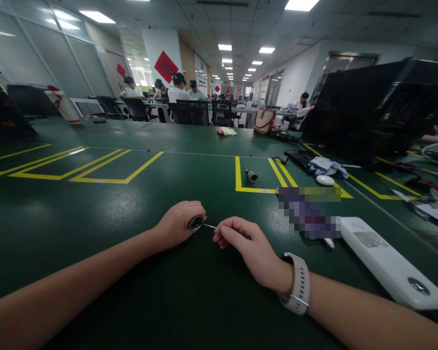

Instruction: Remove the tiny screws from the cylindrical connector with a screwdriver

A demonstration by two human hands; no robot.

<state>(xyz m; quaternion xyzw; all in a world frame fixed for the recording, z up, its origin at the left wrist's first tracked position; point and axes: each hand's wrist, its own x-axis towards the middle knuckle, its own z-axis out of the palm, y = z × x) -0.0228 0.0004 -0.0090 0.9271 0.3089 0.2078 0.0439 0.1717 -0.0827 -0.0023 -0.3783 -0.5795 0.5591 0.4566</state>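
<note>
My left hand (180, 221) is closed around a small hollow metal cylinder (196, 223), its round open end turned toward me. Opposite it, my right hand (243, 240) grips a slim screwdriver (209, 226), whose thin shaft points left. The shaft's tip meets the side of the cylinder or stops just beside it; I cannot tell which. Most of the screwdriver's dark handle is hidden in my fingers. Beyond the hands, a second metal cylinder (252, 176) lies inside a yellow-taped box, with tiny dark parts (253, 185) by it.
The green table (113, 233) carries yellow tape outlines. To the right are a white power bank (383, 260), a blurred purple packet (306, 214), a white oval object (324, 180), gloves (326, 166) and a large black case (372, 107). People sit at desks farther back.
</note>
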